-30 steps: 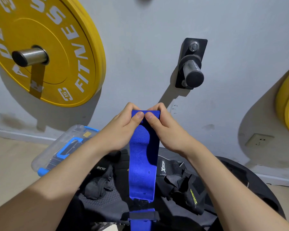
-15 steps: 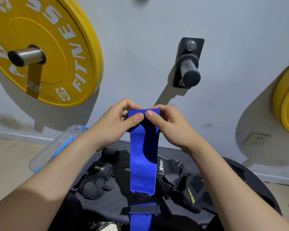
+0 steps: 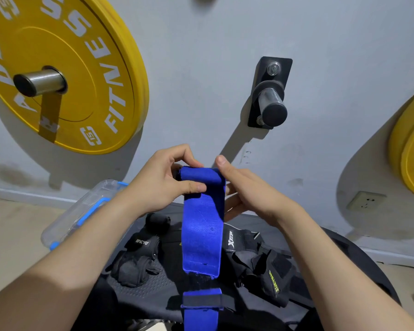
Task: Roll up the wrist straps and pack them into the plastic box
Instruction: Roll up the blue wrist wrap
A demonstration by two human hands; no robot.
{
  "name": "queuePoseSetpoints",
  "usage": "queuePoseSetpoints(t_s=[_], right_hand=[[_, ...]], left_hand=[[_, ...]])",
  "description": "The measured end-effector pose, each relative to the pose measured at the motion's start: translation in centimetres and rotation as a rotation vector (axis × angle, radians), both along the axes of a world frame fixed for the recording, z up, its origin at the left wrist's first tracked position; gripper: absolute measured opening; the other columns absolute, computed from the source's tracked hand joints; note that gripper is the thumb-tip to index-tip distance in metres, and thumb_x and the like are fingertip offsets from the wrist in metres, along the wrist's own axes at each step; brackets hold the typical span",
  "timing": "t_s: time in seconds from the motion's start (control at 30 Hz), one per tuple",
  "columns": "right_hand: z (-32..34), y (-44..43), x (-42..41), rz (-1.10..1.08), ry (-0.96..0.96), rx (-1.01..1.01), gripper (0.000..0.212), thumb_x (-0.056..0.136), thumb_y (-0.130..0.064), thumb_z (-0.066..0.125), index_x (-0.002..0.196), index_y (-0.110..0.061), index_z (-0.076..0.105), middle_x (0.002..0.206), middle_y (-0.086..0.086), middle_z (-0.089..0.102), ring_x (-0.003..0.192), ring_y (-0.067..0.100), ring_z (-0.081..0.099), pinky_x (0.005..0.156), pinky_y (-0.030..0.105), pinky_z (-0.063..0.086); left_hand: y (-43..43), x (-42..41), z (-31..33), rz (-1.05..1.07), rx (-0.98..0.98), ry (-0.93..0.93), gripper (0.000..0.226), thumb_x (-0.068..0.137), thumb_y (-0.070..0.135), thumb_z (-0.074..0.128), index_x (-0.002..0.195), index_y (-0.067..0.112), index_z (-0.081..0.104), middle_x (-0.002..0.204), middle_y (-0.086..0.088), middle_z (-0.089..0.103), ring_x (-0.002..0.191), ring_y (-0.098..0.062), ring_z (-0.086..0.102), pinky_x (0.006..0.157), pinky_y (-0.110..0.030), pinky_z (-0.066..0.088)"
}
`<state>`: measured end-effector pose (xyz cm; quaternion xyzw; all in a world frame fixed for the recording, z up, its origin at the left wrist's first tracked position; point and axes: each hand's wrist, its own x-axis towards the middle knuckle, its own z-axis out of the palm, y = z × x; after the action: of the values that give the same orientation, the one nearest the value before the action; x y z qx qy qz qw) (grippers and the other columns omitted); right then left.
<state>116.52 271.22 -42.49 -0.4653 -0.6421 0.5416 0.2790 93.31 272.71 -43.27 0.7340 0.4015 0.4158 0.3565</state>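
Observation:
A blue wrist strap [image 3: 202, 235] hangs straight down in front of me, its top end rolled into a small coil. My left hand [image 3: 163, 185] pinches that coil, thumb on the front and fingers curled behind it. My right hand [image 3: 246, 189] is at the coil's right end with its fingers straightened; the thumb points up and the other fingers reach behind the strap. The clear plastic box [image 3: 81, 211] with blue clips lies on the floor at the left, partly hidden by my left forearm. Black wrist straps [image 3: 139, 256] lie below on a black bench.
Black straps with yellow lettering [image 3: 268, 271] lie on the right of the black bench [image 3: 139, 285]. A yellow weight plate [image 3: 65, 68] hangs on a wall peg at upper left, a bare peg [image 3: 270, 99] sits in the middle, another yellow plate [image 3: 411, 151] at right.
The coil at the strap's top has grown thicker. My right hand has let go its pinch and opened beside the coil, while my left hand keeps hold.

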Motion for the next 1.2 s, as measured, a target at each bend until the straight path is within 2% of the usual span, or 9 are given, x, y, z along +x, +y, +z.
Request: queuePoseSetpoints(t_s=[0.17, 0.3, 0.4, 0.53, 0.67, 0.8, 0.9, 1.0, 1.2], right_hand=[[-0.1, 0.3, -0.4, 0.017, 0.131, 0.072, 0.032, 0.112, -0.031, 0.056, 0.117, -0.009, 0.078, 0.097, 0.011, 0.078, 0.081, 0.023, 0.072, 0.075, 0.04, 0.065], [-0.2, 0.5, -0.4, -0.062, 0.071, 0.206, 0.018, 0.11, -0.017, 0.06, 0.118, -0.005, 0.071, 0.097, 0.01, 0.079, 0.085, 0.021, 0.076, 0.074, 0.043, 0.064], [-0.1, 0.4, -0.5, -0.075, 0.082, 0.266, 0.013, 0.109, -0.01, 0.061, 0.119, -0.007, 0.068, 0.1, 0.015, 0.079, 0.084, 0.021, 0.076, 0.066, 0.04, 0.062], [-0.3, 0.1, -0.7, -0.055, 0.137, 0.165, 0.021, 0.11, -0.035, 0.059, 0.125, -0.021, 0.067, 0.098, 0.012, 0.08, 0.077, 0.023, 0.077, 0.058, 0.042, 0.064], [-0.4, 0.0, -1.0, -0.011, 0.12, 0.002, 0.053, 0.108, -0.065, 0.044, 0.121, -0.026, 0.076, 0.105, 0.003, 0.081, 0.082, 0.019, 0.076, 0.064, 0.035, 0.061], [-0.5, 0.4, -1.0, -0.087, 0.282, -0.004, 0.024, 0.106, -0.03, 0.067, 0.125, -0.017, 0.073, 0.106, 0.007, 0.08, 0.09, 0.024, 0.077, 0.071, 0.032, 0.06], [-0.7, 0.7, -0.6, -0.09, 0.341, 0.041, 0.032, 0.102, -0.01, 0.072, 0.132, -0.019, 0.068, 0.112, 0.019, 0.079, 0.101, 0.032, 0.078, 0.079, 0.038, 0.063], [-0.7, 0.9, -0.1, -0.092, 0.301, 0.112, 0.044, 0.095, 0.0, 0.077, 0.13, -0.025, 0.07, 0.111, 0.014, 0.079, 0.101, 0.03, 0.076, 0.085, 0.044, 0.065], [-0.4, 0.6, 0.1, -0.071, 0.145, 0.024, 0.038, 0.1, -0.053, 0.069, 0.126, -0.026, 0.071, 0.109, 0.002, 0.081, 0.096, 0.027, 0.08, 0.074, 0.037, 0.064]], left_hand=[[0.1, 0.2, 0.0, 0.05, 0.035, 0.005, 0.042, 0.077, -0.005, 0.089, 0.093, 0.026, 0.065, 0.097, 0.005, 0.072, 0.085, -0.024, 0.069, 0.072, -0.038, 0.062], [0.1, 0.1, 0.1, -0.047, -0.256, -0.018, 0.035, 0.086, 0.023, 0.076, 0.118, 0.033, 0.065, 0.096, 0.01, 0.071, 0.081, -0.012, 0.069, 0.066, -0.031, 0.058], [0.0, 0.0, 0.1, -0.049, -0.225, 0.008, 0.017, 0.102, 0.03, 0.074, 0.119, 0.027, 0.072, 0.098, 0.003, 0.078, 0.085, -0.012, 0.076, 0.059, -0.03, 0.061], [0.2, -0.1, 0.0, 0.0, -0.115, -0.029, 0.02, 0.098, 0.016, 0.078, 0.114, 0.023, 0.069, 0.1, 0.005, 0.075, 0.079, -0.02, 0.078, 0.055, -0.033, 0.062], [0.0, 0.2, -0.2, 0.039, 0.054, 0.051, 0.028, 0.091, 0.006, 0.083, 0.106, 0.024, 0.067, 0.101, 0.005, 0.072, 0.073, -0.024, 0.075, 0.057, -0.028, 0.061], [-0.1, 0.2, 0.3, 0.002, -0.116, -0.111, 0.021, 0.089, 0.017, 0.079, 0.106, 0.025, 0.069, 0.113, 0.001, 0.071, 0.089, -0.019, 0.075, 0.065, -0.031, 0.062], [-0.3, 0.4, 0.3, -0.036, -0.365, -0.19, 0.027, 0.098, 0.043, 0.075, 0.119, 0.025, 0.071, 0.11, -0.004, 0.076, 0.09, -0.013, 0.077, 0.061, -0.026, 0.059], [-0.5, 0.4, 0.0, -0.088, -0.391, -0.117, 0.025, 0.104, 0.032, 0.068, 0.127, 0.023, 0.072, 0.104, 0.0, 0.081, 0.089, -0.017, 0.081, 0.062, -0.026, 0.062], [-0.4, 0.2, 0.0, -0.021, -0.263, -0.122, 0.029, 0.094, 0.002, 0.079, 0.11, 0.022, 0.065, 0.116, -0.012, 0.066, 0.089, -0.026, 0.081, 0.065, -0.04, 0.067]])
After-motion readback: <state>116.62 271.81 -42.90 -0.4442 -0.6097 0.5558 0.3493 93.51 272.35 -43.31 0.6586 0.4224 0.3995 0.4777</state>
